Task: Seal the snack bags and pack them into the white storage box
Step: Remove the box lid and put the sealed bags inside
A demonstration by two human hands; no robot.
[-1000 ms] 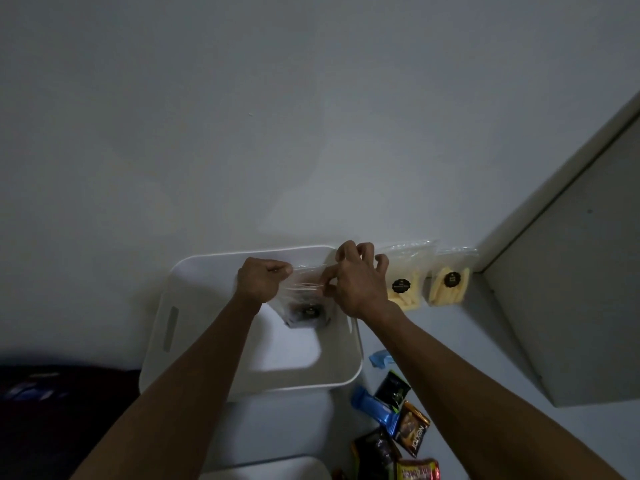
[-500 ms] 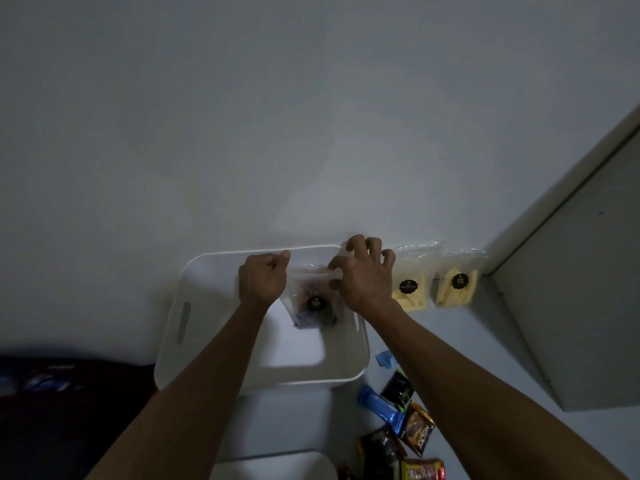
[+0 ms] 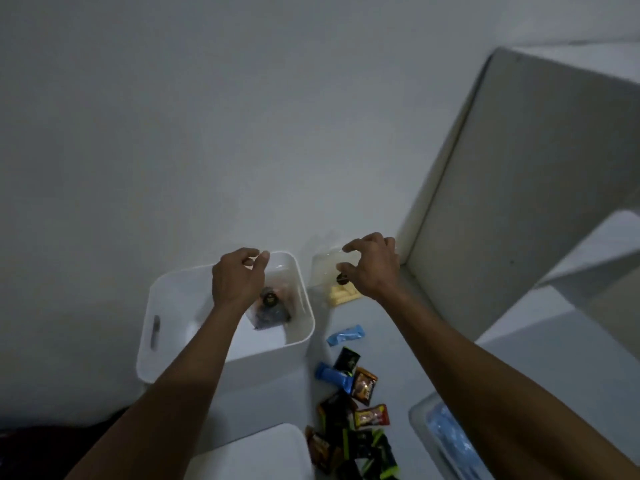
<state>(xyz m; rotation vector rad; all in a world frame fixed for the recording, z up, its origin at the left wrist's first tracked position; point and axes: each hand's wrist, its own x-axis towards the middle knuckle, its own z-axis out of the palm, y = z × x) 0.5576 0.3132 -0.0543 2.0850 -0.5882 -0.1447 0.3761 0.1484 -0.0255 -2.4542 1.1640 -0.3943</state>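
The left hand's fingers (image 3: 254, 260) are loosely curled with thumb and forefinger tips close together, pinching nothing that shows; the left hand (image 3: 237, 280) hovers over the far right part of the white storage box (image 3: 162, 299), at the centre of the frame. Below it, inside the box against its right wall, lies a clear snack bag (image 3: 272, 308) with dark contents and a round dark sticker. The right hand's fingers (image 3: 360, 240) are spread and bent like a claw, over the top of a second clear snack bag (image 3: 341, 294) that holds pale yellow pieces and leans against the wall just right of the box; whether they touch the bag cannot be told. The right hand (image 3: 372, 268) covers the bag's right part. The box stands on a pale table (image 3: 450, 358), its handle slot on the left wall. Toward the lower centre of the frame, on the table, lie a light blue wrapper (image 3: 346, 335), and nearer still a heap of small dark, orange and green sachets (image 3: 353, 420). A white lid-like corner (image 3: 263, 452) shows at the bottom edge, and a clear container with blue contents (image 3: 446, 434) at the lower right.
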